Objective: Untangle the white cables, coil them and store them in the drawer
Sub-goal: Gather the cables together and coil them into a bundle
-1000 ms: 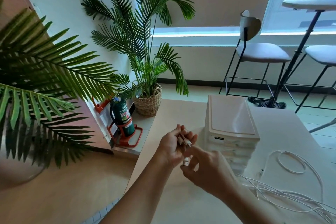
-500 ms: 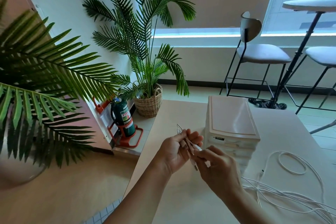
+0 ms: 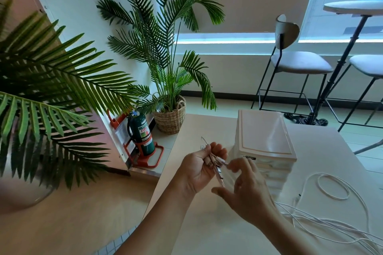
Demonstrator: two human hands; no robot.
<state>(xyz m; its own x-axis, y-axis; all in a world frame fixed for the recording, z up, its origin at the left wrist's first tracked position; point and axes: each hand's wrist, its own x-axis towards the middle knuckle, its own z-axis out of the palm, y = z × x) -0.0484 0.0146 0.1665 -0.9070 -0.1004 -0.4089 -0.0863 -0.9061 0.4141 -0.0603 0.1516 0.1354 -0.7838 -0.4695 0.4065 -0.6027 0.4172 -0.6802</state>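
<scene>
Across the lower right of the head view spreads a pale table [image 3: 207, 130], the biggest surface in reach. To its left, dark green palm fronds [image 3: 51, 80] fill the near foreground, and a second palm [image 3: 161, 33] rises from a woven basket [image 3: 171, 118] on the floor by the wall. Beyond the table stand two bar stools [image 3: 298, 62] and a round high table [image 3: 352, 8] on a black post. On the pale table, toward its far side, sits a white drawer unit [image 3: 267, 136] with its drawers stacked and pushed in as far as can be seen. A green fire extinguisher [image 3: 143, 132] stands in an orange floor stand beside the basket. Loose white cables [image 3: 335, 223] trail over the table's right part, with one strand curled into a loop [image 3: 333, 186] just right of the drawer unit. Both forearms reach in from the bottom edge. The left hand [image 3: 196, 172] is held palm up above the table's left edge, fingers curled around a small bundle of cable ends [image 3: 215, 163], a thin wire loop poking up past the fingertips. The right hand [image 3: 246, 192] is just beside it, index finger and thumb bent toward that bundle; motion blur hides whether they pinch a plug or only touch it.
</scene>
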